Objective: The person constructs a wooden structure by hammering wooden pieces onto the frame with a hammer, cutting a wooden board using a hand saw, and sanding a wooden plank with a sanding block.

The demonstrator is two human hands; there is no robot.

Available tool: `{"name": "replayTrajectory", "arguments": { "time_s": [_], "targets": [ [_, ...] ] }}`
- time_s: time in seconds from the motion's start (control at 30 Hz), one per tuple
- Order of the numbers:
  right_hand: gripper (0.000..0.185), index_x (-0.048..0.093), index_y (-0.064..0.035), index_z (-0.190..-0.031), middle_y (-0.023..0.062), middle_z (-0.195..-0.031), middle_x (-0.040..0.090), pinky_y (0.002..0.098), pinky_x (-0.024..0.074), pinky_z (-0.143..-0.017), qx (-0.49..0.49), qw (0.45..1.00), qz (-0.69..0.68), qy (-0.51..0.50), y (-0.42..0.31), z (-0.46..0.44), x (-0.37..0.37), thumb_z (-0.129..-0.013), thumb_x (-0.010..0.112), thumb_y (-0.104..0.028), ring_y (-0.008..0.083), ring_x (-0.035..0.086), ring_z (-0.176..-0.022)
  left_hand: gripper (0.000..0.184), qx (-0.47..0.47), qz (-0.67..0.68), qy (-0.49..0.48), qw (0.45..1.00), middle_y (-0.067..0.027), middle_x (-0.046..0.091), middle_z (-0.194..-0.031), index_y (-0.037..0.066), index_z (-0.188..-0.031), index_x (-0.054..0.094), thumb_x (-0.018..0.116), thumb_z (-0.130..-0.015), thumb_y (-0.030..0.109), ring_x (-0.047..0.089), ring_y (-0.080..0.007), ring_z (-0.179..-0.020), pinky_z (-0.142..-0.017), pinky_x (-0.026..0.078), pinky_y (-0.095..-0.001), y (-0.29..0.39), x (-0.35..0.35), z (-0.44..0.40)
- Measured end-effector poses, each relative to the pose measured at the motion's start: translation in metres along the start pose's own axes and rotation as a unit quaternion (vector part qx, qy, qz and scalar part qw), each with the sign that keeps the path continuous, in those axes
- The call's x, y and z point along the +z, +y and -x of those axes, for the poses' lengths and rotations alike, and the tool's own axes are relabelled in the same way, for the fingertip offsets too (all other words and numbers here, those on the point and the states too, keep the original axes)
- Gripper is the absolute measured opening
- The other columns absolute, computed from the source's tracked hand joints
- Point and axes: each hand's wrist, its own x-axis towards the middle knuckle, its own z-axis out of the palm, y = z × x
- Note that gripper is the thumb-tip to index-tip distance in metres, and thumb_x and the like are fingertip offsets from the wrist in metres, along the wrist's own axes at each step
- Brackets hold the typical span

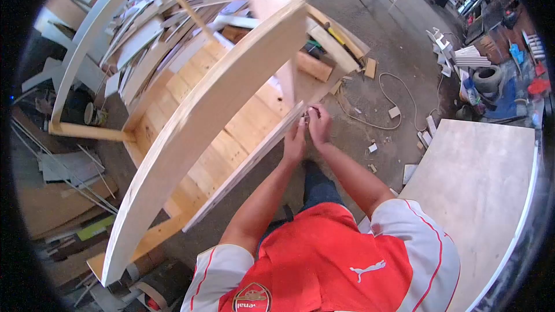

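Note:
A large wooden furniture piece with a slatted base point(191, 176) and a curved board point(208, 98) along its near side stands in front of me. Both my hands are close together at the narrow side rail point(243, 167), near its far right end. My left hand point(294, 143) has its fingertips drawn together by the rail's edge. Beside it, my right hand point(319, 126) is closed with curled fingers. Something tiny seems to sit between the fingertips, too small to name. A second curved rail point(81, 52) rises on the far left side.
A heap of wood offcuts point(150, 40) lies behind the furniture. A yellow-and-black tool point(338, 36) rests among boards at its far end. A cable point(399, 78) and scraps lie on the floor. To my right is a pale wooden panel point(477, 179).

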Motion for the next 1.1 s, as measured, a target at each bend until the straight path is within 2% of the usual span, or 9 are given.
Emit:
{"name": "replayTrajectory", "arguments": {
  "time_s": [0.1, 0.23, 0.4, 0.47, 0.53, 0.73, 0.93, 1.03, 1.1],
  "targets": [
    [0.02, 0.07, 0.0003, -0.101, 0.0153, -0.09, 0.072, 0.034, 0.054, -0.077, -0.026, 0.996, 0.086, 0.027, 0.021, -0.084, -0.025, -0.09, 0.061, -0.014, 0.0236, 0.069, -0.082, 0.052, 0.011, -0.162, -0.025, 0.986, -0.0211, 0.053, -0.142, -0.006, -0.143, 0.045, 0.04, -0.107, 0.031, 0.05, -0.029, -0.133, -0.112, 0.035, -0.0366, 0.005, 0.054, -0.06],
    [0.022, 0.07, -0.0017, -0.104, 0.0179, -0.103, 0.069, 0.0406, 0.051, -0.088, -0.075, 0.98, 0.167, 0.073, 0.046, -0.183, -0.043, -0.09, 0.061, -0.016, 0.0334, 0.066, -0.098, 0.058, -0.004, -0.16, -0.014, 0.987, -0.0255, 0.05, -0.145, -0.006, -0.145, 0.043, 0.04, -0.106, 0.037, 0.045, -0.0309, -0.138, -0.115, 0.031, -0.0354, -0.016, 0.093, -0.131],
    [0.028, 0.064, -0.0041, -0.114, 0.0205, -0.12, 0.062, 0.0497, 0.0457, -0.098, 0.009, 0.943, 0.327, 0.058, 0.098, -0.295, -0.079, -0.09, 0.06, -0.018, 0.0409, 0.057, -0.117, 0.069, -0.071, -0.232, -0.035, 0.97, -0.0229, 0.041, -0.152, -0.004, -0.15, 0.036, 0.038, -0.105, 0.048, 0.037, -0.0318, -0.143, -0.117, 0.026, -0.0348, -0.026, 0.125, -0.198],
    [0.036, 0.061, -0.0043, -0.119, 0.021, -0.124, 0.06, 0.0488, 0.0439, -0.102, 0.124, 0.936, 0.33, 0.006, 0.109, -0.312, -0.084, -0.088, 0.063, -0.02, 0.0407, 0.056, -0.12, 0.073, -0.089, -0.251, -0.05, 0.963, -0.0175, 0.037, -0.156, -0.002, -0.151, 0.034, 0.035, -0.105, 0.054, 0.031, -0.0287, -0.147, -0.12, 0.02, -0.0353, -0.026, 0.139, -0.211],
    [0.045, 0.058, -0.0047, -0.125, 0.0216, -0.13, 0.057, 0.0482, 0.0429, -0.105, 0.187, 0.925, 0.329, -0.032, 0.116, -0.326, -0.087, -0.085, 0.066, -0.025, 0.0412, 0.055, -0.123, 0.07, -0.085, -0.251, -0.038, 0.964, -0.0229, 0.041, -0.153, -0.004, -0.15, 0.036, 0.037, -0.105, 0.05, 0.036, -0.0323, -0.144, -0.117, 0.026, -0.0357, -0.035, 0.149, -0.223],
    [0.042, 0.059, -0.0098, -0.125, 0.0225, -0.126, 0.061, 0.0504, 0.0462, -0.1, 0.158, 0.88, 0.445, -0.06, 0.161, -0.343, -0.081, -0.093, 0.058, -0.035, 0.0376, 0.059, -0.119, 0.063, -0.059, -0.229, -0.067, 0.969, -0.0239, 0.05, -0.143, -0.006, -0.142, 0.044, 0.037, -0.106, 0.045, 0.045, -0.0334, -0.137, -0.114, 0.031, -0.0358, -0.061, 0.162, -0.238],
    [0.037, 0.059, -0.0067, -0.121, 0.0257, -0.117, 0.064, 0.0548, 0.0455, -0.098, 0.006, 0.889, 0.451, -0.077, 0.16, -0.339, -0.08, -0.097, 0.052, -0.033, 0.0429, 0.06, -0.115, 0.055, -0.046, -0.211, -0.083, 0.973, -0.0227, 0.056, -0.137, -0.003, -0.141, 0.047, 0.04, -0.106, 0.039, 0.05, -0.0322, -0.132, -0.11, 0.036, -0.0348, -0.078, 0.148, -0.23],
    [0.04, 0.058, -0.0037, -0.121, 0.0284, -0.119, 0.063, 0.0548, 0.045, -0.099, 0.129, 0.889, 0.425, -0.111, 0.123, -0.334, -0.067, -0.097, 0.049, -0.035, 0.0451, 0.06, -0.115, 0.054, -0.034, -0.225, -0.047, 0.973, -0.0232, 0.06, -0.131, -0.003, -0.139, 0.05, 0.042, -0.106, 0.039, 0.055, -0.0323, -0.127, -0.107, 0.039, -0.0356, -0.054, 0.146, -0.2],
    [0.044, 0.053, -0.0009, -0.122, 0.0307, -0.121, 0.062, 0.0536, 0.046, -0.098, 0.123, 0.878, 0.432, -0.167, 0.141, -0.336, -0.064, -0.099, 0.046, -0.038, 0.0462, 0.06, -0.114, 0.052, -0.024, -0.231, -0.024, 0.972, -0.0201, 0.064, -0.122, -0.003, -0.134, 0.053, 0.043, -0.105, 0.039, 0.059, -0.0292, -0.117, -0.101, 0.042, -0.0361, -0.056, 0.137, -0.182]
  ]
}}
